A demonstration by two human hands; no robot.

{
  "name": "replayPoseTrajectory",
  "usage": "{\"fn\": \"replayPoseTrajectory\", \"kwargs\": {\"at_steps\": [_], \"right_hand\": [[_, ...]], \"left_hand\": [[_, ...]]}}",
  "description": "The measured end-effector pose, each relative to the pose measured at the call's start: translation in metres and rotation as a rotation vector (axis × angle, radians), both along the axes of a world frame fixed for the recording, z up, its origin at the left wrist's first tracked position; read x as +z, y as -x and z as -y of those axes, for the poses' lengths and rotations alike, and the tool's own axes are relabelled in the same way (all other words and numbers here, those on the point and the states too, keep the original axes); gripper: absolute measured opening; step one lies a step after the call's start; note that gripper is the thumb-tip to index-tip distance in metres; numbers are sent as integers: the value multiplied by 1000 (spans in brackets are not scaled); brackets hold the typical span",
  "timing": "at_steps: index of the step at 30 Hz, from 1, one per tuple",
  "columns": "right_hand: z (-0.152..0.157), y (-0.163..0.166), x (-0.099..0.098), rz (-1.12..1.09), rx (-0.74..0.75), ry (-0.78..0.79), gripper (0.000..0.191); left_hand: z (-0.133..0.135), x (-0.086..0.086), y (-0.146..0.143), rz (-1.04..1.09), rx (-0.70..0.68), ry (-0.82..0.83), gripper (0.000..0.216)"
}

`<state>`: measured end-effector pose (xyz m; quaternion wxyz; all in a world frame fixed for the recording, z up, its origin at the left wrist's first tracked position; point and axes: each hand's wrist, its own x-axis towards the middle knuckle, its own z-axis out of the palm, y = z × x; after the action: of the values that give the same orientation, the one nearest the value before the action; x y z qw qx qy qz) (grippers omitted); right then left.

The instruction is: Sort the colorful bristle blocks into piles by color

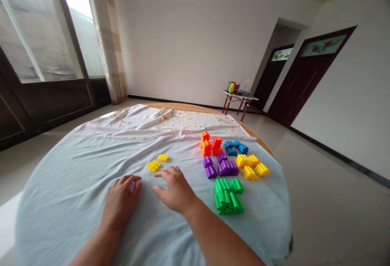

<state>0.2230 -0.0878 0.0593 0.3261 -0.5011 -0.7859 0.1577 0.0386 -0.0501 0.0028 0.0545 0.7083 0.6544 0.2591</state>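
While both my left hand (122, 199) and right hand (175, 191) rest flat and empty on the tablecloth (76, 184), two yellow blocks (154, 165) lie just beyond my fingertips (169, 171), long axes slanting toward the far right edge.

Daylight is pouring in through the windows (45, 26) at ten o'clock, blowing out the panes. The cloth (76, 184) is glowing evenly, with shadows staying soft and faint. Wide-angle distortion is bending the walls and doors at the edges; the corners are smearing slightly.
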Motion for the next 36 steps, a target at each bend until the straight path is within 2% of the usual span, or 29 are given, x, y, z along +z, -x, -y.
{"fn": "replayPoseTrajectory", "kwargs": {"at_steps": [4,8,14,20,27,31,36], "right_hand": [[-53,25,-20,195,-150,103,45],[-86,35,-33,353,-203,173,58],[-108,32,-30,410,-276,286,48],[-108,17,-27,384,-371,313,53],[-87,7,-22,367,-435,302,55],[-67,-4,-16,344,-426,254,49],[-50,-20,-15,329,-430,176,32]], "left_hand": [[-2,-3,-2,-46,11,62,44],[-4,-6,0,-83,-7,97,47],[-8,-7,3,-86,-17,114,48],[-11,-8,4,-88,-35,98,45],[-12,-6,5,-98,-57,102,46],[-9,-3,4,-99,-37,103,45],[-6,0,0,-111,-9,115,46]]}}
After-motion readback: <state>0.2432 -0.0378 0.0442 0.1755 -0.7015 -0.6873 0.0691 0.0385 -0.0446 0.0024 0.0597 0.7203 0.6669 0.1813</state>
